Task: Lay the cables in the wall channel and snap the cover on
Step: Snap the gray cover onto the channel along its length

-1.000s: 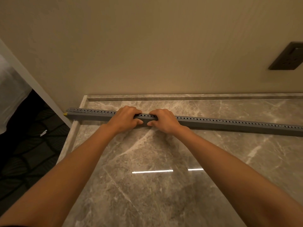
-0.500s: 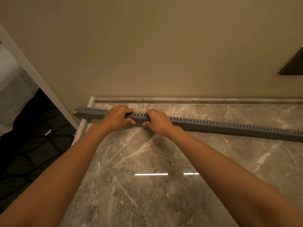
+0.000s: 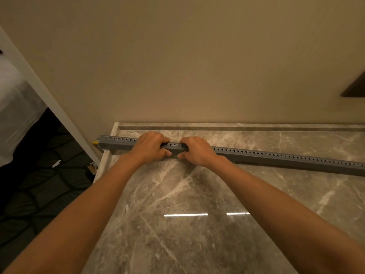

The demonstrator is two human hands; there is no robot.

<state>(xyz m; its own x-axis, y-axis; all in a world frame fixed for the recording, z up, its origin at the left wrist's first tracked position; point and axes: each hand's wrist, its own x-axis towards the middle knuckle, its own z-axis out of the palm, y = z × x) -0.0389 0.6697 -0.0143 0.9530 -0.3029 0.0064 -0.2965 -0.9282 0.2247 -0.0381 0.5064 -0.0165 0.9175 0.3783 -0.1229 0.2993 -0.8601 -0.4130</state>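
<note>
Grey plastic channel (image 3: 276, 158) lies lengthwise on the marble counter (image 3: 197, 224), near the wall (image 3: 197, 66) but apart from it, with its left end overhanging the counter edge. Left hand (image 3: 150, 149) and right hand (image 3: 197, 153) sit side by side on it near that end, almost touching. On each hand the fingers curl together over the top and the thumb presses the near face, so both squeeze the section. Judged step: pressing the cover home. Cover and base cannot be told apart. No cables show, only a small yellow tip (image 3: 95, 143) at the left end, identity unclear. The next move probably calls for shifting both grips rightward and squeezing evenly, as the long right run has no hand on it. Channel: rigid, matte, square profile, with a row of small slots along the top edge. Counter: polished, veined, reflective.
</note>
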